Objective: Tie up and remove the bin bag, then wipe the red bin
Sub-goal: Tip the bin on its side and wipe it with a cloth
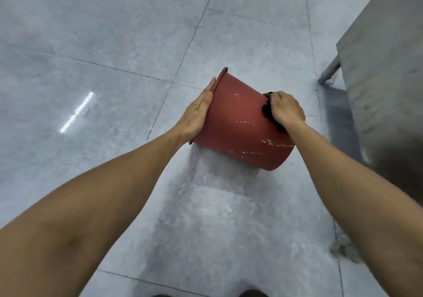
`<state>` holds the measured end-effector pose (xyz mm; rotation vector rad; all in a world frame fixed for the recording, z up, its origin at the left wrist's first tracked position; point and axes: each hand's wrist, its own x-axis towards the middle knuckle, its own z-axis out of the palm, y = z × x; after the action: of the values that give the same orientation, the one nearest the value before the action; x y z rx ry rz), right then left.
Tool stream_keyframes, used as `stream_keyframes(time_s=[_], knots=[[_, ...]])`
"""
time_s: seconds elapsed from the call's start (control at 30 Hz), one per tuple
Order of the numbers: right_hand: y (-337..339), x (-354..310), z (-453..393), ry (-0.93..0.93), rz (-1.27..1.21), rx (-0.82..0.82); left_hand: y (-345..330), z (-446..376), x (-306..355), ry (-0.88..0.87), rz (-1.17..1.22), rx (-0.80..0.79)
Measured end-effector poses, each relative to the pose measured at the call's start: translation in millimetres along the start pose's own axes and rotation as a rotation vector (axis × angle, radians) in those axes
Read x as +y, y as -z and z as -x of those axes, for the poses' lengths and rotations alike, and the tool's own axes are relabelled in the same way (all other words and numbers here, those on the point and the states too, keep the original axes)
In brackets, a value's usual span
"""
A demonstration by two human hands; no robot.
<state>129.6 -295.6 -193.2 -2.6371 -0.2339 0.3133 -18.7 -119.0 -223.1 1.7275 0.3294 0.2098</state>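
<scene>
Wiping: right hand (pixel 286 110) grips a dark cloth (pixel 268 111) against the red bin (pixel 240 134)
Left hand (pixel 198 111): flat, steadying the rim
Bag: none visible — wiping underway

Bin (pixel 240 125) tipped on its side above the floor (pixel 114 44), rim to the left, base to the right. Left hand (pixel 196 111) flat against the rim side; right hand (pixel 286 110) on the base end w/ a cloth (pixel 267 111) between hand & bin. Metal table (pixel 384 67) to the right, its leg (pixel 329 71) beyond the bin. Shoe tips at bottom edge.
</scene>
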Motion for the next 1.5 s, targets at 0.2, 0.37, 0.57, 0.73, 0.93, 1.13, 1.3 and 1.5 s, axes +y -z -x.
stream_keyframes(time_s=[0.2, 0.37, 0.57, 0.73, 0.93, 1.13, 1.3, 1.5], knots=[[-24.3, -48.1, 2.2, 0.272, -0.03, 0.084, -8.2, -21.8, 10.1, -0.015, -0.012, 0.066], [-63.6, -42.9, 41.3, 0.649, 0.181, 0.238, -10.2, -37.4, 17.0, -0.032, -0.021, 0.103], [-80.7, 49.6, 71.3, 0.849, 0.413, 0.354, -10.0, -34.6, 17.4, -0.035, -0.039, 0.108], [-54.4, 90.7, 66.9, 0.668, 0.283, 0.401, -11.6, -29.4, 14.3, -0.047, -0.04, 0.1], [-19.5, 26.0, 20.3, 0.252, -0.018, 0.307, -12.1, -24.5, 11.7, -0.057, -0.046, 0.112], [-32.6, -36.8, 16.7, 0.373, 0.029, 0.188, -13.0, -28.0, 12.5, -0.048, -0.052, 0.128], [-69.6, -26.7, 55.2, 0.705, 0.237, 0.254, -13.3, -33.7, 14.1, -0.064, -0.032, 0.126], [-73.1, 63.6, 72.9, 0.834, 0.384, 0.342, -13.2, -33.4, 16.2, -0.037, -0.051, 0.12]])
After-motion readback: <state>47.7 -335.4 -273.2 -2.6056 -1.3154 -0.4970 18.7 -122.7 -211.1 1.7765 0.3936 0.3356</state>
